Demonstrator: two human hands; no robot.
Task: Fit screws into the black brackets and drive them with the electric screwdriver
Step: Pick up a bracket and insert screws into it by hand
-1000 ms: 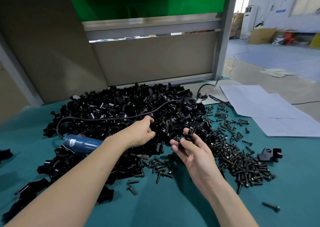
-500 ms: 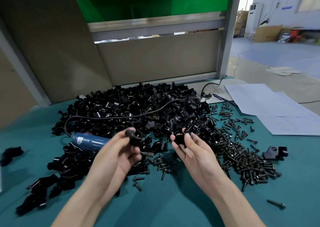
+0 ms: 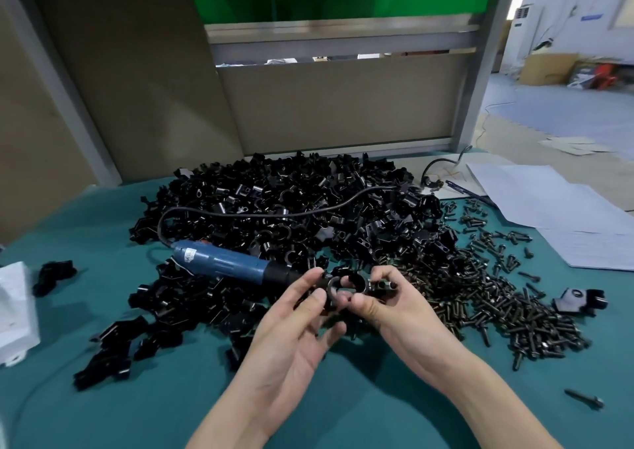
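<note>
left hand (image 3: 291, 332) has met right hand (image 3: 398, 311), fingers (image 3: 365, 304) pinching brackets (image 3: 356, 281) between them.

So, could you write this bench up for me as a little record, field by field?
left hand: pinches the black bracket pieces
right hand: grips the same pieces from the other side
electric screwdriver: blue, lying on the bracket pile
screws: loose heap right of the pile
papers: far right of the teal table
</note>
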